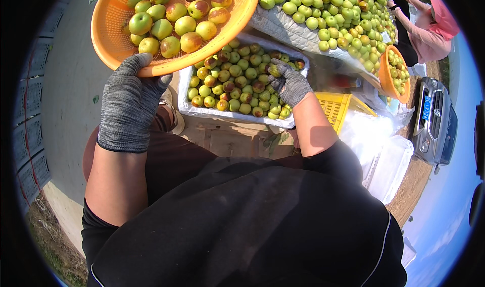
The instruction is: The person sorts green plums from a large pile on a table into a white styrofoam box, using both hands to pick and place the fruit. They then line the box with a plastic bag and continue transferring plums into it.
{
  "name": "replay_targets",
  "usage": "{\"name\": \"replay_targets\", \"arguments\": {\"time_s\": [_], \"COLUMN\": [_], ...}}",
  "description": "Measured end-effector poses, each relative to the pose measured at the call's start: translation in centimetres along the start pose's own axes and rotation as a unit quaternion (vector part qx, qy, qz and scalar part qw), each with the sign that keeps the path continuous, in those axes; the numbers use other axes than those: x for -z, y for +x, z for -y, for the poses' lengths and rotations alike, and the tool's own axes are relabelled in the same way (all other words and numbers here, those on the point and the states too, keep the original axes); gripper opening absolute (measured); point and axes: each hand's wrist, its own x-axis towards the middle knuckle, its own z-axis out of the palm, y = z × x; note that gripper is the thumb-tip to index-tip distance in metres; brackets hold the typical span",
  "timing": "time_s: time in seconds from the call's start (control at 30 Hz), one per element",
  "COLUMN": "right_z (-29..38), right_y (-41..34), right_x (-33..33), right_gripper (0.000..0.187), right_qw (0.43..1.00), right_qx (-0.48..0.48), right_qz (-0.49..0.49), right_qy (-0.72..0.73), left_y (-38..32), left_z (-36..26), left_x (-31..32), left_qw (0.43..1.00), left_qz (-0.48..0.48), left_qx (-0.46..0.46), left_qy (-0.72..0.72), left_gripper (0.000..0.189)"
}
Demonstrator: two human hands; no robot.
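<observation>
My left hand [127, 101], in a grey knitted glove, grips the near rim of an orange plastic basket [101, 46], thumb over the edge and fingers underneath. Inside the basket lie several green jujubes [162, 29] with reddish-brown patches. The basket is tilted and partly cut off by the picture's top edge. My right hand [293, 83], also gloved with bare fingertips hard to make out, reaches into a white-lined crate [238, 117] of similar jujubes [235, 82]. Its thumb and fingers close around one mottled jujube [274, 71] near the crate's right side.
A large heap of green jujubes [341, 10] lies on a quilted cloth [280, 25] beyond the crate. Right of it are another orange basket [384, 69], a yellow crate [333, 107] and white plastic sheeting [367, 135]. A person in pink [432, 40] works there; a car [432, 120] is parked behind.
</observation>
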Motion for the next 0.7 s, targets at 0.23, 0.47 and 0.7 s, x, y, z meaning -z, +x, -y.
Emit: {"name": "replay_targets", "arguments": {"time_s": [0.23, 0.47, 0.7], "right_z": [-1.3, -3.3, -4.0], "right_y": [0.6, -1.0, 0.6], "right_x": [-2.8, -7.3, -5.7], "right_gripper": [0.042, 0.041, 0.038], "right_qw": [0.688, 0.537, 0.522], "right_qx": [0.202, 0.134, 0.175], "right_qz": [-0.047, 0.002, -0.025], "right_qy": [-0.695, -0.833, -0.835], "left_y": [0.1, -0.7, -0.5], "left_z": [0.0, -1.2, -1.2], "left_x": [-0.2, -1.5, -1.7], "left_qw": [0.994, 0.984, 0.978], "left_qz": [-0.009, -0.06, -0.082], "left_qx": [0.033, 0.079, 0.09], "left_qy": [-0.102, -0.146, -0.168], "left_gripper": [0.022, 0.035, 0.035]}}
